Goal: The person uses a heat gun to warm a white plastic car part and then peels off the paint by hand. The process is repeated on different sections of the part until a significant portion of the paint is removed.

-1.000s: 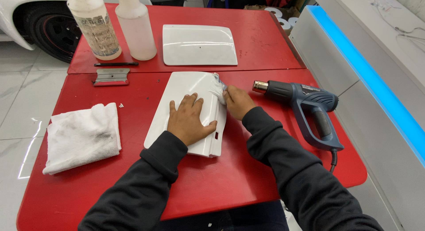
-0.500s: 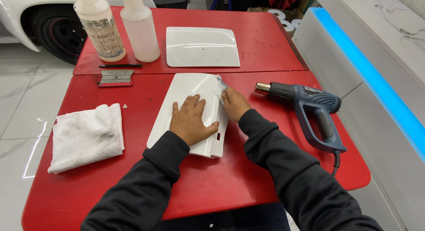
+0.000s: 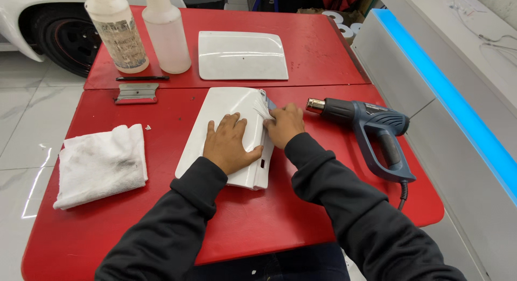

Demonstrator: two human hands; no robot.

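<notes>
On the left of the red table [image 3: 323,216] lies a white cloth [image 3: 100,165], a bit dirty, and farther back a small metal scraper [image 3: 137,92], a thin black pen-like tool [image 3: 142,78] and two spray bottles [image 3: 139,30] – all well apart from the hands. In the middle lies the white panel [image 3: 229,106], w/ its long side going away from the person. The left hand [image 3: 230,145] rests flat on it, fingers spread and open, pressing it down; it grips nothing. The right hand [image 3: 284,125] is at the right edge of the panel, fingers closed in a pinch on a loose corner of thin clear film [image 3: 264,104] that stands up from the surface. To do this step well, I think the left hand should keep firm pressure near the lifted place, so the panel does not slide, and the pull on the film should be low and slow, approx. along the surface – a sharp pull may tear the film. A second white panel [image 3: 242,56] lies behind, untouched. On the right lies the blue heat gun [image 3: 371,131], just beside the right hand, nozzle pointing to it; better to check it is cool.
</notes>
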